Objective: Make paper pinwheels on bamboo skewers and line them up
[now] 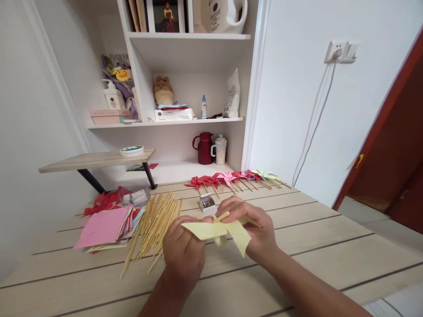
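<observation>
A pale yellow paper pinwheel (239, 235) is between my two hands, above the slatted table. My left hand (185, 248) is closed, its fingers curled in behind one paper blade. My right hand (256, 224) grips the other side, its fingers bent over the pinwheel's top. A short length of thin wooden stick (221, 217) shows at the right fingertips; where it meets the paper is hidden. Just beyond my hands is a small white box (207, 203) of metal pins. Left of my left hand lies a loose pile of wooden sticks (158, 226).
Coloured paper squares (102, 226) are stacked at the left, with red paper pieces (107, 200) and a clear container (135, 195) behind. Finished pinwheels (228, 177), red, pink and pale green, line the table's back edge. A small raised stand (99, 160) stands at the back left.
</observation>
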Action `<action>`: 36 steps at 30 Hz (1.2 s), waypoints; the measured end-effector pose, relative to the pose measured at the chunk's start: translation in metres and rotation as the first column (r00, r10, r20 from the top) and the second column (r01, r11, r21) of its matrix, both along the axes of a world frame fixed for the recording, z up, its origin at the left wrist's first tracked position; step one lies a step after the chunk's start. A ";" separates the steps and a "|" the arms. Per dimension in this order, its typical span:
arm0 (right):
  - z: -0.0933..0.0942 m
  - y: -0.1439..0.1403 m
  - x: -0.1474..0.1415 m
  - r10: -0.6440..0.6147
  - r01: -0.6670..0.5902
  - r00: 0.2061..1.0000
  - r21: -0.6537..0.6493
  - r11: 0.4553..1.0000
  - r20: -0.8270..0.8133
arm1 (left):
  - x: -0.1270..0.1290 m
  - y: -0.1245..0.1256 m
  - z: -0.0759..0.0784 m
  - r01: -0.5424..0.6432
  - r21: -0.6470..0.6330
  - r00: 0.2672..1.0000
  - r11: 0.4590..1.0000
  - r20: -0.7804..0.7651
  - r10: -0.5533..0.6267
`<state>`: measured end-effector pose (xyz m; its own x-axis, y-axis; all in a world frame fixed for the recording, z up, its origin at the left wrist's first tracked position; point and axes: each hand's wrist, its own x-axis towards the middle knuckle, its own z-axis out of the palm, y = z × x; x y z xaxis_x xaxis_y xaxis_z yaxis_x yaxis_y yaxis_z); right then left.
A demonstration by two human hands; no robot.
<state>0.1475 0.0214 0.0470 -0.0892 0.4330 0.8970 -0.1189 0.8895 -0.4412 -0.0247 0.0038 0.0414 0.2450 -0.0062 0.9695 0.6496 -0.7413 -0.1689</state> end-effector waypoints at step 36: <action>0.001 -0.002 -0.001 -0.190 0.191 0.979 -0.009 0.982 0.067 | 0.001 0.002 0.000 -0.127 0.037 0.990 0.991 -0.065 0.129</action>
